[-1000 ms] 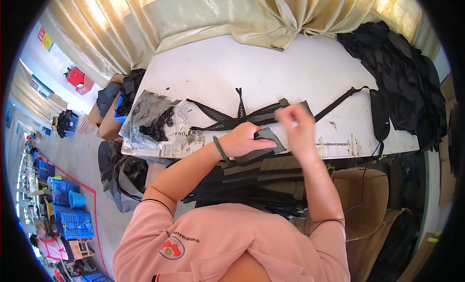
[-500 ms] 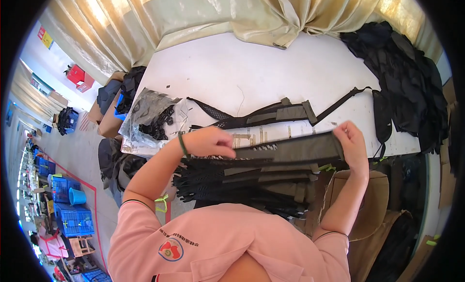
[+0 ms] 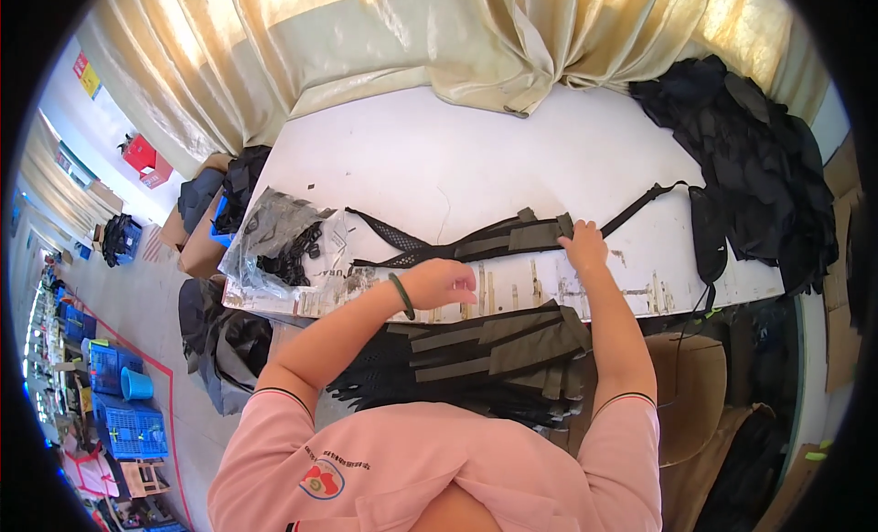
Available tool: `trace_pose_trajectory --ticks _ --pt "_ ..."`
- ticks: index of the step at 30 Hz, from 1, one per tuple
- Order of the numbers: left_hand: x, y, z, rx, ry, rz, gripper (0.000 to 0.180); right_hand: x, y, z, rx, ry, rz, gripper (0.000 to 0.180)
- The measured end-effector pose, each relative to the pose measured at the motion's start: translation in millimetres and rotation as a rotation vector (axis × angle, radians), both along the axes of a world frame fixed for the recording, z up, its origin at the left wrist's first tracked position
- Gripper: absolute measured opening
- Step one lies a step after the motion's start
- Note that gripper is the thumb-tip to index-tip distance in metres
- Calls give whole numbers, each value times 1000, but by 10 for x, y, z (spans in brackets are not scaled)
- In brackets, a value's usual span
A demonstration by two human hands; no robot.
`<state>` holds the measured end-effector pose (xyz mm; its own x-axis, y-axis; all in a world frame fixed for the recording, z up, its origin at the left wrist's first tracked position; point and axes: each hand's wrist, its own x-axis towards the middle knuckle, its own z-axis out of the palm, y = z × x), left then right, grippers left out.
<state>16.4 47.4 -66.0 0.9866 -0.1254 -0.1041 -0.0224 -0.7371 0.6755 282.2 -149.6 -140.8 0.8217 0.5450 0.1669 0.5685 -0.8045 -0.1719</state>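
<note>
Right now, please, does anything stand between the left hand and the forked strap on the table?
Nothing visible does: the forked strap lies just beyond the left hand; the right hand touches its right end.

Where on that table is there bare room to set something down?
The widest patch is the far middle of the table, between the curtain and the black strip, with the black fabric heap on its right. A smaller, stained patch lies at the front between the right hand and the black pouch. Front left is crowded by the plastic bag.

Black strap [image 3: 512,238] partly hidden under right hand [image 3: 585,249]; shirt [image 3: 412,454] cut off below.
</note>
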Motion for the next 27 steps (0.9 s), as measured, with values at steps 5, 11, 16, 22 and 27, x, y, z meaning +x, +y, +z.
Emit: trace_pose_trajectory --ticks 5,11,16,22,27 --pt "66 -41 -25 -35 7 52 25 19 85 -64 -160 -179 68 13" --pt "339 -139 204 40 -631 288 46 -921 38 898 354 -236 466 12" --pt "536 -322 -53 -430 -344 314 21 -1329 -53 1035 348 -169 456 13" --pt "537 -506 71 -539 -246 332 21 -1521 -91 1018 441 -228 474 30" --pt "471 -551 101 -442 -256 251 25 -1435 -166 947 351 -226 536 25"
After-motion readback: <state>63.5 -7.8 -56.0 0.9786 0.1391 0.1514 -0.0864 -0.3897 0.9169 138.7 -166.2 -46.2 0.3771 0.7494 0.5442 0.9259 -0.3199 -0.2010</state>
